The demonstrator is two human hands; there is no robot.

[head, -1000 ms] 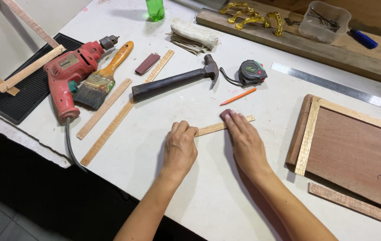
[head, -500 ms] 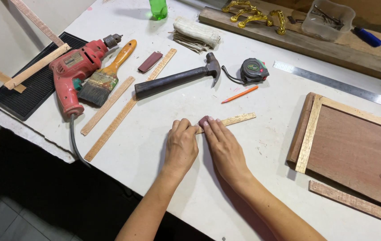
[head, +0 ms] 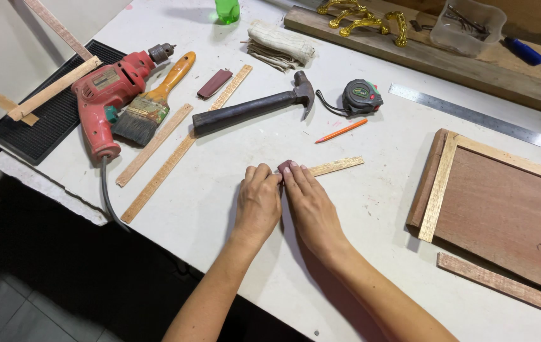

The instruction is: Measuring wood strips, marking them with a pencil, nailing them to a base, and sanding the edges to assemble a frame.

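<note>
Pressing a small reddish sanding pad (head: pixel 284 166) onto the near-left end of a thin wooden strip (head: pixel 335 166) at the middle of the white worktop (head: pixel 220 209)
Left hand (head: pixel 257 202) and right hand (head: pixel 311 206) lie side by side, fingers together and flat, pinning pad and strip. Light, stiff and narrow, the strip looks easy to snap or skid; best held flat close to the worked end. A hammer (head: pixel 251 109) and orange pencil (head: pixel 341 131) lie farther off

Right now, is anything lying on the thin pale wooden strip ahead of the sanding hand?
Nothing visible: beyond the right hand and its small reddish sanding piece, the thin pale wooden strip lies bare. The orange pencil lies apart.
</note>
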